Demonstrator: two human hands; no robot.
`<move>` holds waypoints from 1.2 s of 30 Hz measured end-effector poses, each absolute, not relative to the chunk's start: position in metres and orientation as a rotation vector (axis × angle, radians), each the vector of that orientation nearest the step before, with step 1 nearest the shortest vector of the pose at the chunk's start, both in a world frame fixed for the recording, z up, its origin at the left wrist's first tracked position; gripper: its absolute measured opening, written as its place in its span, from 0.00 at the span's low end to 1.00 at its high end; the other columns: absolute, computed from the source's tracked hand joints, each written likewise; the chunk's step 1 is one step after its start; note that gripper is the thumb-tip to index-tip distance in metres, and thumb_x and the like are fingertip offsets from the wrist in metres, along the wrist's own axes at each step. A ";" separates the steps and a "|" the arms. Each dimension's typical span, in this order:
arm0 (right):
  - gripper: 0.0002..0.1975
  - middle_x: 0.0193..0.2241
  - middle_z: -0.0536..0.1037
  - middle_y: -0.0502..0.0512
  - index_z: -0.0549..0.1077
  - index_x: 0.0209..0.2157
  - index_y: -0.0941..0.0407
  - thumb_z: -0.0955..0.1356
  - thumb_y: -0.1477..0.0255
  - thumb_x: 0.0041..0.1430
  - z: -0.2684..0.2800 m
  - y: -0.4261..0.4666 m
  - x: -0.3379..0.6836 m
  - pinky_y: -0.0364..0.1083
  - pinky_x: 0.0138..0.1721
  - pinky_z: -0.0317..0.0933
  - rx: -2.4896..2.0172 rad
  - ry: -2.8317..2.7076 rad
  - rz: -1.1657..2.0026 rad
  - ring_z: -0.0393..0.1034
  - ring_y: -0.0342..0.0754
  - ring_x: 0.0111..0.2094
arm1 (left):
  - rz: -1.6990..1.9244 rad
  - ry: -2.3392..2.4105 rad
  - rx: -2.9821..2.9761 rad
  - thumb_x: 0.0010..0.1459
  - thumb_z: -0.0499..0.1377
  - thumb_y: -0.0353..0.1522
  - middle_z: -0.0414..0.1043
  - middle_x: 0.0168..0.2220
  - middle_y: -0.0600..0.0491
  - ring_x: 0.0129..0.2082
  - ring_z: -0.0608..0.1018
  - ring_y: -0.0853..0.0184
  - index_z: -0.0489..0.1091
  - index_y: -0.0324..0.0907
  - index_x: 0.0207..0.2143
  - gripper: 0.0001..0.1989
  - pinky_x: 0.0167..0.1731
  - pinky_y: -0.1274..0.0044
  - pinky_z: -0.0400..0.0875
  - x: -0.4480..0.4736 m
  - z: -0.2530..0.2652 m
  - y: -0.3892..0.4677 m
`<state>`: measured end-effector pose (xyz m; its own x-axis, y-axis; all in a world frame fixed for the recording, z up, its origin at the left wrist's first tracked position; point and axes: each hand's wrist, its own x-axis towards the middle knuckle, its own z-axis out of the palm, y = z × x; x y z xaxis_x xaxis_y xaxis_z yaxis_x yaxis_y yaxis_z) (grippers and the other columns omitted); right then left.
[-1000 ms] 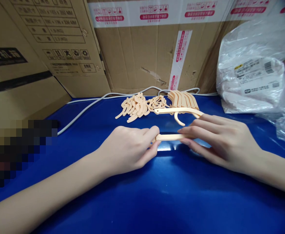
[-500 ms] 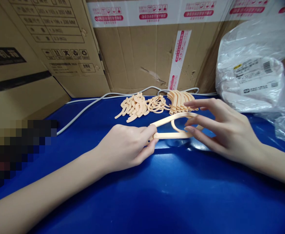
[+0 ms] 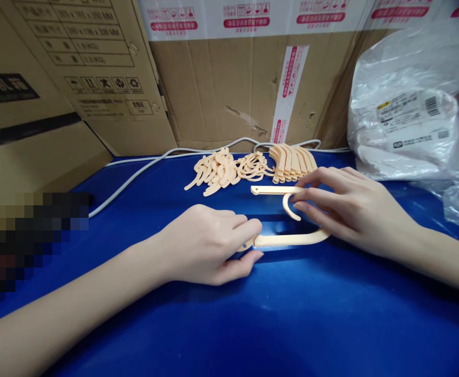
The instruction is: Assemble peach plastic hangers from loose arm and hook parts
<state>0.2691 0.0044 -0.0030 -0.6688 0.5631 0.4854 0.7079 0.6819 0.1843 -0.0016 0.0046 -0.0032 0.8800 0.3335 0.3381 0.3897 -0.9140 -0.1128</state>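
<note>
My left hand (image 3: 217,246) has its thumb and index finger around a small flat cream piece with holes (image 3: 245,245), at the left end of a lower hanger arm (image 3: 288,240). Most of that piece is hidden by the fingers. My right hand (image 3: 350,209) is closed on a cream plastic part of what looks like a folding clothes hanger. From its fingertips a straight upper arm (image 3: 272,190) points left, with a curved hook (image 3: 290,208) below it. The lower arm bends up towards the right fingers, where the joint is hidden.
Behind the hands lie a pile of flat curved pieces (image 3: 217,173), loose hooks (image 3: 253,166) and stacked hanger arms (image 3: 292,163) on the blue table (image 3: 229,319). A white cable (image 3: 135,183) runs behind. Cardboard boxes (image 3: 221,84) and a plastic bag (image 3: 405,120) border the back.
The left ends of the two hanger arms have come apart, the upper one now separate from my left hand. My left hand has moved slightly down and right.
</note>
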 end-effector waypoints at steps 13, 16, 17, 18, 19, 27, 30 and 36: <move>0.13 0.41 0.74 0.57 0.76 0.41 0.55 0.61 0.69 0.67 -0.005 0.005 0.271 0.47 0.33 0.60 -1.045 -2.508 -0.494 0.68 0.47 0.31 | -0.353 -0.377 -2.985 0.49 0.52 0.26 0.64 0.30 0.50 0.30 0.62 0.63 0.70 0.38 0.32 0.09 0.30 0.71 0.59 -0.001 0.006 0.011; 0.13 0.40 0.74 0.58 0.76 0.42 0.54 0.61 0.69 0.67 -0.006 0.005 0.272 0.47 0.33 0.61 -1.072 -2.523 -0.485 0.69 0.47 0.32 | -0.362 -0.388 -2.956 0.52 0.52 0.28 0.68 0.34 0.48 0.34 0.66 0.61 0.70 0.38 0.34 0.09 0.34 0.69 0.62 -0.001 0.006 0.011; 0.13 0.40 0.74 0.58 0.76 0.42 0.54 0.60 0.69 0.67 -0.006 0.006 0.272 0.47 0.33 0.61 -1.078 -2.526 -0.483 0.69 0.48 0.32 | -0.362 -0.396 -2.937 0.52 0.53 0.28 0.69 0.37 0.47 0.37 0.68 0.60 0.71 0.38 0.36 0.10 0.37 0.68 0.63 -0.002 0.005 0.011; 0.13 0.40 0.74 0.58 0.76 0.43 0.54 0.60 0.69 0.67 -0.007 0.006 0.272 0.47 0.34 0.61 -1.082 -2.528 -0.481 0.69 0.48 0.32 | -0.370 -0.403 -2.911 0.53 0.53 0.28 0.70 0.40 0.47 0.40 0.69 0.59 0.71 0.38 0.37 0.10 0.40 0.67 0.64 -0.002 0.005 0.011; 0.13 0.40 0.73 0.57 0.75 0.43 0.54 0.60 0.68 0.67 -0.007 0.006 0.272 0.47 0.34 0.61 -1.086 -2.527 -0.480 0.69 0.48 0.32 | -0.385 -0.406 -2.883 0.53 0.53 0.27 0.70 0.43 0.46 0.43 0.69 0.58 0.71 0.38 0.39 0.11 0.43 0.66 0.64 -0.002 0.004 0.011; 0.15 0.39 0.73 0.57 0.75 0.44 0.54 0.59 0.67 0.67 -0.009 0.009 0.275 0.47 0.31 0.60 -1.133 -2.517 -0.530 0.68 0.47 0.30 | -0.408 -0.466 -2.790 0.57 0.54 0.24 0.70 0.51 0.48 0.48 0.71 0.59 0.71 0.41 0.44 0.13 0.47 0.67 0.67 -0.002 0.000 0.012; 0.15 0.38 0.73 0.57 0.75 0.44 0.54 0.59 0.67 0.67 -0.008 0.010 0.275 0.47 0.30 0.60 -1.143 -2.513 -0.546 0.68 0.47 0.30 | -0.383 -0.471 -2.804 0.58 0.53 0.24 0.70 0.50 0.49 0.44 0.73 0.60 0.71 0.42 0.45 0.14 0.44 0.68 0.68 -0.002 0.001 0.012; 0.14 0.38 0.72 0.56 0.75 0.43 0.54 0.60 0.67 0.67 -0.009 0.010 0.275 0.46 0.28 0.59 -1.202 -2.486 -0.497 0.68 0.45 0.28 | -0.372 -0.490 -2.798 0.61 0.51 0.25 0.71 0.46 0.48 0.40 0.74 0.61 0.72 0.43 0.46 0.15 0.40 0.70 0.68 -0.003 0.002 0.013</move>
<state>0.2747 0.0099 -0.0087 -0.5876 0.6793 0.4395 0.7961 0.5824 0.1643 -0.0029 0.0127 0.0016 0.9095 0.2925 0.2956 0.3634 -0.9044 -0.2234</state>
